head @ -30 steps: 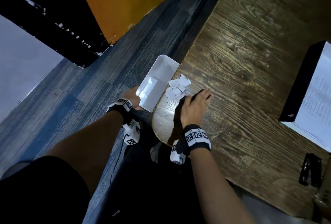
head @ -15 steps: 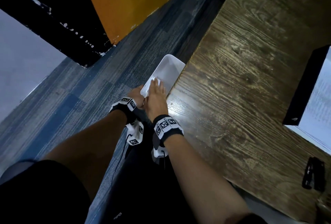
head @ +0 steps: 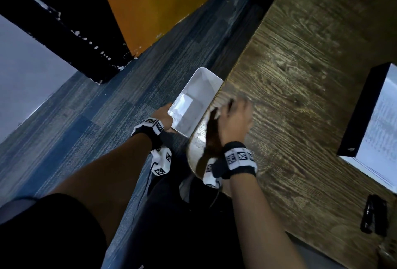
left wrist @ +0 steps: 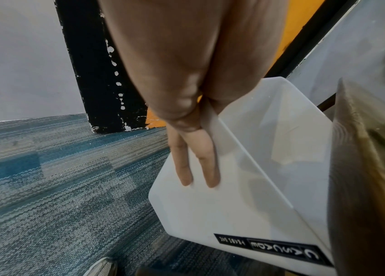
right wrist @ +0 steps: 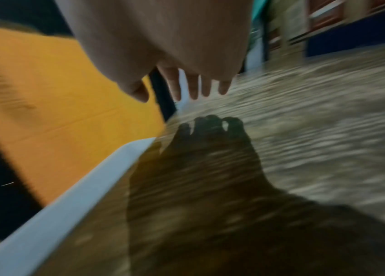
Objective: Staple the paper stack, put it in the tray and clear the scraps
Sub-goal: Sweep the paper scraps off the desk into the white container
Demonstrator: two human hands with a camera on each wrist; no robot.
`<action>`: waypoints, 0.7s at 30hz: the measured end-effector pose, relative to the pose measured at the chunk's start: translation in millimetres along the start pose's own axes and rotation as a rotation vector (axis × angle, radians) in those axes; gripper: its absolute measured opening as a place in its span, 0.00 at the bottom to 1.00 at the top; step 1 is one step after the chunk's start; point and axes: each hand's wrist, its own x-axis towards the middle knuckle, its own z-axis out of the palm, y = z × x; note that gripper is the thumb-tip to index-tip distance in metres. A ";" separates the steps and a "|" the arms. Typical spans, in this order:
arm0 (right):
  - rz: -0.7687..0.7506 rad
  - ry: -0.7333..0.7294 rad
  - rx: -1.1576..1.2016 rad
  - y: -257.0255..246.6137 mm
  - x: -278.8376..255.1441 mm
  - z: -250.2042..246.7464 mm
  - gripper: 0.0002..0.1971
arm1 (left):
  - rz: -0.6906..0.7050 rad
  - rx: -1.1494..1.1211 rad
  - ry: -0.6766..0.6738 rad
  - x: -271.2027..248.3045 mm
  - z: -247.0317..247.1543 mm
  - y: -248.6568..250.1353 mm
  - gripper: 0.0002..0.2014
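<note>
A white plastic bin (head: 199, 88) hangs just off the wooden table's (head: 290, 64) left edge, rim level with the top. My left hand (head: 165, 114) pinches its near wall; in the left wrist view the fingers (left wrist: 194, 160) lie along the outside of the bin (left wrist: 234, 209). White paper scraps (head: 184, 105) lie inside it. My right hand (head: 236, 114) hovers over the table edge beside the bin, blurred, fingers spread and empty. The paper stack (head: 382, 131) lies in a black tray (head: 363, 109) at the right. A black stapler (head: 374, 215) rests at the near right.
Blue-grey carpet (head: 96, 118) lies under the bin, with an orange panel (head: 154, 6) and a black post (head: 64, 21) beyond. The table's rounded near corner (head: 197, 150) is beside my right wrist. In the right wrist view the bin rim (right wrist: 68, 196) runs along the table edge.
The scraps that lay at the table edge went into the bin as my right hand swept left over it. That hand has since swung back right over the table. The left hand kept its hold.
</note>
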 end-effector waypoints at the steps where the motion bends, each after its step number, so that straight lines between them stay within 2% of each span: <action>1: 0.111 0.023 -0.047 15.3 5.4 -6.6 0.29 | 0.003 -0.017 -0.017 3.0 -0.8 0.5 0.23; 3: 0.291 0.003 -0.089 38.0 10.8 -11.2 0.33 | 0.009 -0.057 -0.023 13.7 -1.2 -3.6 0.22; 4: 0.334 -0.014 -0.101 42.7 10.9 -9.5 0.35 | 0.015 -0.068 -0.020 20.1 0.1 -6.0 0.21; 6: 0.319 -0.055 -0.136 37.8 5.3 0.5 0.35 | 0.022 -0.070 -0.015 19.1 -1.0 -2.0 0.21; 11: 0.052 -0.218 -0.114 -15.2 -21.2 34.9 0.35 | -0.001 -0.157 -0.024 3.9 -5.0 12.7 0.21; 15: -0.158 -0.357 -0.153 -41.2 -36.1 58.3 0.33 | 0.058 -0.039 0.019 7.5 -3.2 8.2 0.19; 17: -0.311 -0.429 -0.220 -49.8 -41.0 64.3 0.31 | 0.060 -0.019 0.023 7.2 -3.0 6.4 0.22; 18: -0.377 -0.474 -0.251 -53.8 -41.7 65.8 0.28 | 0.057 -0.006 0.024 8.2 -2.4 5.6 0.24; 19: -0.379 -0.509 -0.241 -57.2 -41.5 65.9 0.23 | 0.061 0.008 0.036 9.8 -2.1 4.1 0.25; 21: -0.313 -0.495 -0.170 -63.2 -36.8 63.9 0.12 | 0.046 0.000 0.042 8.9 -2.1 4.2 0.23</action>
